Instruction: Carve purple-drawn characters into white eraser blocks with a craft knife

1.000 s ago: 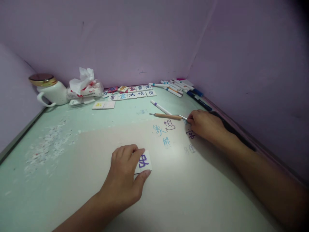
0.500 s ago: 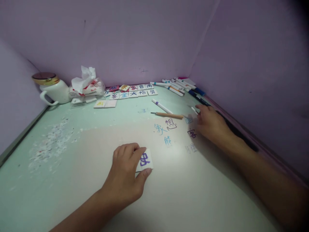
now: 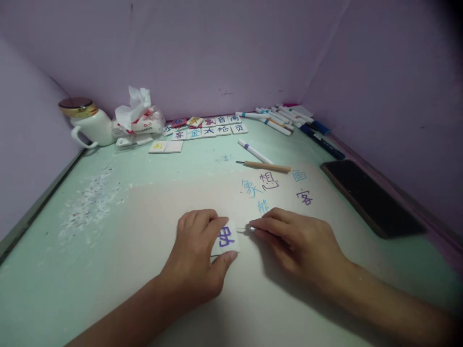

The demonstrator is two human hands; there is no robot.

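My left hand (image 3: 195,253) grips a small white tile (image 3: 233,235) on the board, thumb at its near edge and fingers across its far side. A purple character is drawn on the tile, partly covered by the fingers. My right hand (image 3: 300,243) pinches a slim pointed tool (image 3: 245,229). Its thin tip reaches the tile's right edge; whether it touches is unclear, and the handle is mostly hidden in the fist. Beyond the hands lie a wooden-handled carving tool (image 3: 267,166) and a purple-banded white marker (image 3: 255,151).
White shavings (image 3: 92,197) are scattered at left. Along the back stand a white mug (image 3: 96,127), a tissue pack (image 3: 139,123), rows of character tiles (image 3: 209,131) and several markers (image 3: 277,126). A dark phone (image 3: 372,197) lies at right, near handwritten characters on the board.
My right hand has come back from the far right to beside the tile, carrying the slim tool. My left hand keeps its grip. The view has shifted slightly.
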